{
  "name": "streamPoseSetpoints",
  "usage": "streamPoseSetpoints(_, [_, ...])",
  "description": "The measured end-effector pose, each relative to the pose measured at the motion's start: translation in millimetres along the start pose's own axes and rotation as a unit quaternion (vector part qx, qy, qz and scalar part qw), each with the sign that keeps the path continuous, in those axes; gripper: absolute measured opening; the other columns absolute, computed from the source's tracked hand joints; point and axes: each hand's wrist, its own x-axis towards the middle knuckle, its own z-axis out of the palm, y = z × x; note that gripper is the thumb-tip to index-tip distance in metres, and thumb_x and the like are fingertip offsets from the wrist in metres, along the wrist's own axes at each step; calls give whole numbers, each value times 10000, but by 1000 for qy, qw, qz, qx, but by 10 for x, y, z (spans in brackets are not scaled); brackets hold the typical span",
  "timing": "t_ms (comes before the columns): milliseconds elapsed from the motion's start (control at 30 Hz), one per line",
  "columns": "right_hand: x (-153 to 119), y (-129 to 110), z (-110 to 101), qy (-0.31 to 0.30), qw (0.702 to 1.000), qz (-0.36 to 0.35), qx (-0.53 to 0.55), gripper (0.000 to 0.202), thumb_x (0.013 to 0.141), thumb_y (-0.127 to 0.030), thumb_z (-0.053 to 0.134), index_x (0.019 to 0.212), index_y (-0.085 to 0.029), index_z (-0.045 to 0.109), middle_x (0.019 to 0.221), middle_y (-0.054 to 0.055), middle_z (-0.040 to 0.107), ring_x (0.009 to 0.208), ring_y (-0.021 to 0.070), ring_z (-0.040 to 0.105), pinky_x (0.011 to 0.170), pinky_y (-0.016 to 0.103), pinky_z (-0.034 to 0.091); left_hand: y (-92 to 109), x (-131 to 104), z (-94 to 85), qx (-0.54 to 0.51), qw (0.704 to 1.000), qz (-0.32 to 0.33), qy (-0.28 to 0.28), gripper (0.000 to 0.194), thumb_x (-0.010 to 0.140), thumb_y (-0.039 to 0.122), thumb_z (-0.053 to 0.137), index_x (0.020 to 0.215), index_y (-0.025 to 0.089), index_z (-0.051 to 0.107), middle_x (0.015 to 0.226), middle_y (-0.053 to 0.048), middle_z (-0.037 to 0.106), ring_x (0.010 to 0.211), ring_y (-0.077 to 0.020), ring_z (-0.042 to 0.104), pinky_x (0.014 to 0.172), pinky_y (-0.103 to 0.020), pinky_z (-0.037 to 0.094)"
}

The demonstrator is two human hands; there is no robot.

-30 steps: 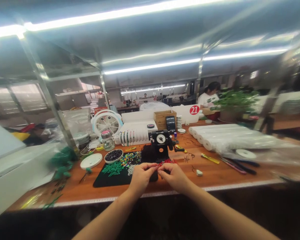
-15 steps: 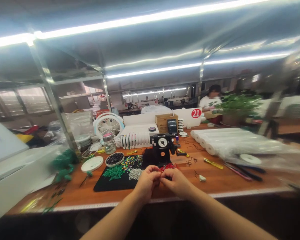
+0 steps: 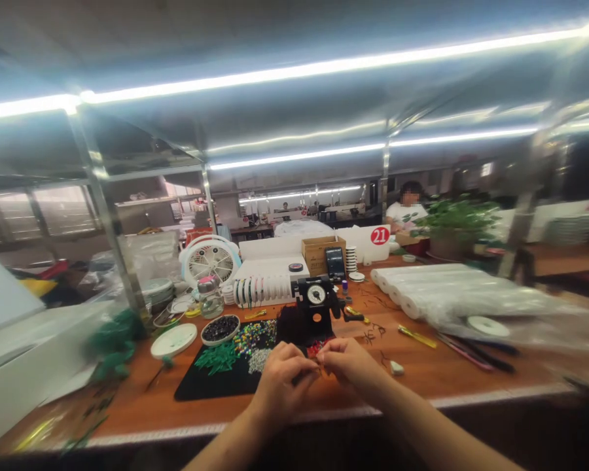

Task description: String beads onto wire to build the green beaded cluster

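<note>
My left hand [image 3: 287, 379] and my right hand [image 3: 346, 363] meet near the front edge of the table, fingertips pinched close together. Whatever they pinch is too small to make out. Just beyond the fingers lie red beads [image 3: 318, 347], partly hidden by my hands. Left of them, on a black mat [image 3: 196, 386], are silver beads [image 3: 259, 361], mixed coloured beads [image 3: 252, 335] and green tube-shaped pieces [image 3: 218, 356]. A white dish of dark beads [image 3: 220, 329] stands at the mat's back edge. Behind my hands is a small black machine with a round dial [image 3: 317, 296].
White spools [image 3: 262, 291] line up beside the machine. A fan [image 3: 210, 261], a glass jar [image 3: 209, 304] and a white lid [image 3: 174, 340] stand left. Plastic-wrapped white rolls [image 3: 432, 288], a yellow cutter [image 3: 416, 335] and a white lump [image 3: 396, 368] lie right. Another person [image 3: 406, 212] sits far behind.
The camera view has tilted, so the tabletop sits lower in the picture. My hands stay together, with the fingertips now slightly farther apart and the left hand turned a little.
</note>
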Motion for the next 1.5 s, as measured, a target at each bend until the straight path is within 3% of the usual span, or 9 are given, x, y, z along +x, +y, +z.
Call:
streamPoseSetpoints(133, [25,46,37,-2,1000,-17,-20,120,578,-260,544,515,-158,547,423,-51,469,361,45,295,376,196,197,26,43,77,-66,995,-69,16,123,798,238,597,704,210,671,701,-48,595,722,-191,543,686,-314,407])
streamPoseSetpoints(267, [36,74,45,11,999,-36,-33,127,586,-265,546,519,-158,560,446,-42,492,375,47,311,385,199,205,22,67,23,-121,979,-163,34,122,766,201,613,649,198,646,699,-39,585,711,-192,554,660,-297,425])
streamPoseSetpoints(433, [40,43,33,26,1000,4,-10,118,562,-278,547,535,-163,554,418,-53,476,349,50,309,372,202,201,-58,9,-39,-4,998,-46,36,119,808,181,554,832,223,663,782,-48,582,773,-196,535,699,-314,410])
streamPoseSetpoints(533, [24,6,42,17,1000,4,-4,111,557,-267,542,526,-161,554,418,-51,477,352,48,306,370,201,191,-81,-23,-4,39,999,-8,25,101,816,201,560,804,223,657,766,-47,574,753,-189,524,687,-315,397])
streamPoseSetpoints(667, [7,-4,64,7,1000,1,1,112,556,-258,535,506,-159,551,415,-50,470,362,47,301,377,201,186,-47,-19,74,26,999,-12,28,164,840,271,543,744,231,670,719,-46,563,724,-185,519,684,-323,392])
streamPoseSetpoints(933, [88,153,74,6,1000,-9,-9,120,581,-259,545,529,-153,567,430,-46,493,358,45,311,389,199,194,48,3,128,-122,983,-127,52,104,765,223,624,673,210,672,713,-44,573,723,-197,545,678,-307,424])
streamPoseSetpoints(1033, [102,160,81,10,1000,4,3,118,583,-257,545,537,-152,572,430,-45,497,355,48,321,383,200,193,36,-4,108,-76,991,-99,54,103,785,226,606,716,220,682,719,-46,573,728,-199,541,673,-308,416])
streamPoseSetpoints(1300, [60,56,49,13,999,3,29,124,575,-266,552,536,-149,566,413,-53,464,340,45,294,363,207,168,-97,-14,-19,71,993,68,64,184,817,144,535,906,239,665,803,-61,596,762,-190,530,698,-307,408])
streamPoseSetpoints(1500, [80,82,61,6,999,-4,41,151,583,-290,570,539,-146,557,421,-47,467,364,50,307,380,206,177,-77,15,55,78,993,70,56,129,808,170,569,808,229,684,731,-49,605,718,-181,523,685,-307,401])
